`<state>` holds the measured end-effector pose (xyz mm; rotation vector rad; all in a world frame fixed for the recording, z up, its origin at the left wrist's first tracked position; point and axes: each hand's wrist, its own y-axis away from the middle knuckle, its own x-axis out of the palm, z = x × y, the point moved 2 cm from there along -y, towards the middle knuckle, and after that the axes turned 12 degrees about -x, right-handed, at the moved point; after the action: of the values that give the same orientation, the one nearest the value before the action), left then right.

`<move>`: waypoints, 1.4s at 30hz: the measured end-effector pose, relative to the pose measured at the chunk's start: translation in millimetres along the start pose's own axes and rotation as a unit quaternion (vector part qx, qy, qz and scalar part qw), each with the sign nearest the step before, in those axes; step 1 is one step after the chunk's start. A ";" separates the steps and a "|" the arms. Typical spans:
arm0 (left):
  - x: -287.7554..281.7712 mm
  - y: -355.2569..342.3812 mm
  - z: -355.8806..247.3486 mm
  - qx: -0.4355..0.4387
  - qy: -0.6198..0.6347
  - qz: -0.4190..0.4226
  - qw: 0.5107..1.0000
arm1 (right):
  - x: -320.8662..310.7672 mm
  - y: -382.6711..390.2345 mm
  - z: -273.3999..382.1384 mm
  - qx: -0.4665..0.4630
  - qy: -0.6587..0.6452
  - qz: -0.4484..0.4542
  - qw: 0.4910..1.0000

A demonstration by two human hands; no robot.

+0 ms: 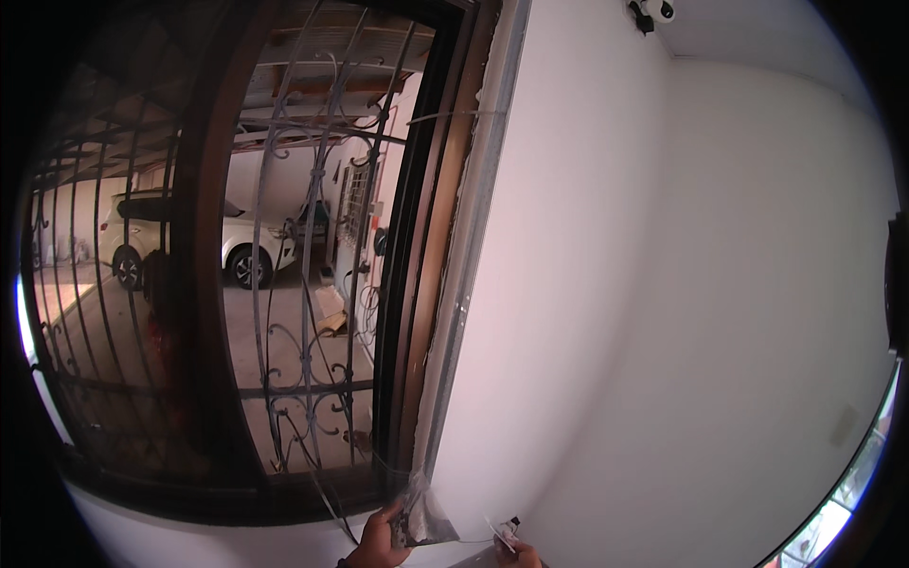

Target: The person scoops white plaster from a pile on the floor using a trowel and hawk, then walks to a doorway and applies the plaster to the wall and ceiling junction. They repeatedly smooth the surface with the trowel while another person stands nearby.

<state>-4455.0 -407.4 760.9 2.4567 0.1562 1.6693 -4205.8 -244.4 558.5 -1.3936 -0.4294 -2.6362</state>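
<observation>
Low in the view, just below the window's lower right corner, my left hand [379,541] is closed on a small clear plastic bag [428,519]. Something greyish shows inside the bag, too unclear to name. My right hand [519,557] is at the lower edge, to the right of the bag, with its fingers pinched round a thin white piece [504,538]. A small dark-tipped part [514,521] stands up just above those fingers. A thin pale wire runs between the two hands. Most of the right hand is cut off by the frame's edge.
A dark-framed window [402,312] with scrolled iron bars [308,360] fills the left. Dark cables [327,492] hang over its sill. A grey metal strip [471,275] runs up beside the frame. A white wall [568,284] meets another at a corner; a small camera [653,13] sits above. Outside stands a white car [251,237].
</observation>
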 end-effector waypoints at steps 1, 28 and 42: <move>-0.1 0.3 4.4 -0.011 0.004 -0.011 1.000 | -4.3 5.5 0.3 0.009 -0.012 0.005 1.000; 26.2 1.4 51.9 -0.037 -0.089 -0.044 0.994 | 71.1 39.4 27.9 0.121 0.032 0.160 0.979; 35.8 -11.8 -8.8 0.118 -0.330 0.061 0.935 | 260.3 51.3 36.1 -0.022 0.392 0.277 0.877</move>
<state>-4449.9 -388.7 794.4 3.1090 0.1196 0.8051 -4312.0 -277.1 802.1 -0.2692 0.1219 -2.4216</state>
